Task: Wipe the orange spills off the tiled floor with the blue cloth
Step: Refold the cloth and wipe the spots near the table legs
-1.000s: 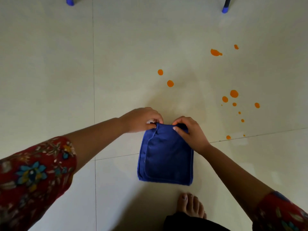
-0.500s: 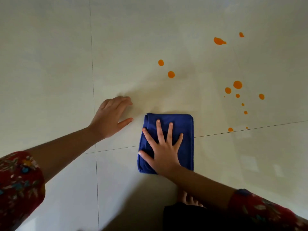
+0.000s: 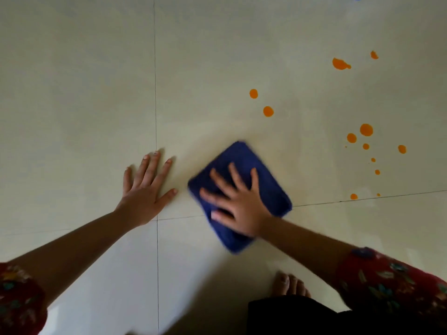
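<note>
Right hand (image 3: 238, 209) lay flat, fingers spread, pressing folded blue cloth (image 3: 263, 187) to floor (image 3: 84, 93), likely for wiping. Left hand (image 3: 145, 187) open on tile, probably bracing. Orange spills (image 3: 268, 111) beyond cloth, untouched.

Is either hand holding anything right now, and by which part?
Nothing is gripped. The right hand presses flat, fingers spread, on the middle of the folded blue cloth; the left hand rests flat on the tiled floor.

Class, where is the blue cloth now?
Head view: the blue cloth lies right of centre on the tiled floor, under the right hand, short of the orange spills.
</note>
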Motion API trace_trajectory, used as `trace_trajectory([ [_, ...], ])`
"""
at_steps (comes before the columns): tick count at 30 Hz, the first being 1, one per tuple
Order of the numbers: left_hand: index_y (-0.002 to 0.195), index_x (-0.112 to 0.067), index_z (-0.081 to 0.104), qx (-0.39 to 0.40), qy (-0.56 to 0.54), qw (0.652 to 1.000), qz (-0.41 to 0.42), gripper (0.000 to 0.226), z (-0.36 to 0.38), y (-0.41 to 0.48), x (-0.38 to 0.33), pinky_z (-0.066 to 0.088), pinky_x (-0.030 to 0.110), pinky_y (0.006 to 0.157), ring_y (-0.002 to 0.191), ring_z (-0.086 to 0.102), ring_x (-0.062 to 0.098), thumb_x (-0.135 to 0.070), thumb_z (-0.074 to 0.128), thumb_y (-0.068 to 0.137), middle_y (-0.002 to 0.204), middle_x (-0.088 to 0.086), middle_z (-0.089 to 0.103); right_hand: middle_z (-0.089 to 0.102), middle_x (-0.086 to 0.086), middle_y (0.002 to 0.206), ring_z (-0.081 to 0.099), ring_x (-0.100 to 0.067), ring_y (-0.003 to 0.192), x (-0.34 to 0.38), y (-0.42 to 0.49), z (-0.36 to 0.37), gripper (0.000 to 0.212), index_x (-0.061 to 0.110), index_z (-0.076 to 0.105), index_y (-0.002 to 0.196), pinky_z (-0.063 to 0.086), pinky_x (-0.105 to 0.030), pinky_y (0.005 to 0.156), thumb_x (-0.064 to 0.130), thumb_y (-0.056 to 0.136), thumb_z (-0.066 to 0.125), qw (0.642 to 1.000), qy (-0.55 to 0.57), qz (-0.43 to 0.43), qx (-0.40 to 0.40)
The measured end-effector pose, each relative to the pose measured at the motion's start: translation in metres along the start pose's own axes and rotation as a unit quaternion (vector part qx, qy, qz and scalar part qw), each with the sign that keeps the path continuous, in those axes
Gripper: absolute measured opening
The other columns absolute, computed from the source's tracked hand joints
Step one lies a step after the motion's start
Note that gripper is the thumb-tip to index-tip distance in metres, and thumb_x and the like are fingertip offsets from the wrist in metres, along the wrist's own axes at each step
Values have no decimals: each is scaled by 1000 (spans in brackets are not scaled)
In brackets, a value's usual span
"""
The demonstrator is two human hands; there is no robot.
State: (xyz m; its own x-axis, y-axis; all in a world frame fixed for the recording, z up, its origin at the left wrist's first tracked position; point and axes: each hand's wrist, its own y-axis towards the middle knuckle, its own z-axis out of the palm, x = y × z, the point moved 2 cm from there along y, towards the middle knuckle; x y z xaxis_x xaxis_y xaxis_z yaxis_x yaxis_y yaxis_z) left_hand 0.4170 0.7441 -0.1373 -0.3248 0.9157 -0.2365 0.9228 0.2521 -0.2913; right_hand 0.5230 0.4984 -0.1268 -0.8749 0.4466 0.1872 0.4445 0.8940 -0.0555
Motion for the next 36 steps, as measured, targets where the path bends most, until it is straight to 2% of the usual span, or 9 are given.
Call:
trace_trajectory([
  [4,151,-43,-11,-5,-9,1000,3,74,-2,1,2,-1,53,117,147,-17,14,-70,13,86,159,-10,-23,23,7,159,18,-27,147,-32,-55,0,47,39,25,149,5,-52,116,41,103,27,980,-49,-183,56],
  [8,152,-41,-10,-11,4,1000,4,75,0,1,0,0,53,116,148,-14,15,-70,13,87,160,-9,-22,39,-4,152,31,-25,143,-83,-6,-16,46,23,38,146,29,-46,110,30,100,34,999,-1,39,-13],
  [10,151,-41,-11,-14,9,1000,3,75,1,0,-1,0,53,117,148,-16,14,-69,12,86,160,-9,-23,42,-8,150,36,-30,140,-54,15,-10,46,18,46,143,37,-47,107,27,99,35,998,17,48,-42],
  [15,150,-42,-15,-10,7,1000,-1,74,-2,0,-1,-1,52,118,147,-18,13,-70,11,86,158,-10,-26,30,1,158,17,-20,149,-26,-53,6,45,26,32,150,17,-40,119,31,106,23,964,-21,-248,95],
  [18,150,-41,-14,-11,6,1000,-1,75,-2,0,-1,-2,52,117,147,-19,13,-71,8,85,158,-10,-27,34,-2,155,14,-19,148,-81,-48,-5,48,29,20,153,16,-41,117,36,106,14,984,-45,-153,78],
  [21,151,-41,-13,-11,3,1000,0,76,0,0,-1,-2,52,117,148,-17,15,-71,8,85,159,-9,-24,38,-6,153,30,-24,144,-87,2,-14,47,19,35,148,29,-46,110,33,104,27,999,7,28,18],
  [24,149,-42,-18,0,6,1000,-3,75,-1,0,2,-3,52,118,147,-19,15,-72,6,84,158,-10,-28,42,-7,151,31,-26,143,-27,24,0,47,17,43,144,27,-44,112,31,99,34,999,20,15,-21],
  [28,148,-44,-19,3,-7,1000,4,74,-3,2,1,-5,51,117,146,-20,13,-72,6,84,157,-10,-29,28,3,157,4,-13,150,-4,-39,11,46,27,29,149,7,-34,117,38,104,22,987,-28,-122,96],
  [36,153,-33,4,14,-48,998,-47,75,-19,-1,-20,-1,53,117,149,-11,18,-66,31,92,163,-4,-11,-18,1,157,-13,-26,148,-105,-41,-51,62,26,-22,141,9,-51,119,55,99,14,958,4,164,235],
])
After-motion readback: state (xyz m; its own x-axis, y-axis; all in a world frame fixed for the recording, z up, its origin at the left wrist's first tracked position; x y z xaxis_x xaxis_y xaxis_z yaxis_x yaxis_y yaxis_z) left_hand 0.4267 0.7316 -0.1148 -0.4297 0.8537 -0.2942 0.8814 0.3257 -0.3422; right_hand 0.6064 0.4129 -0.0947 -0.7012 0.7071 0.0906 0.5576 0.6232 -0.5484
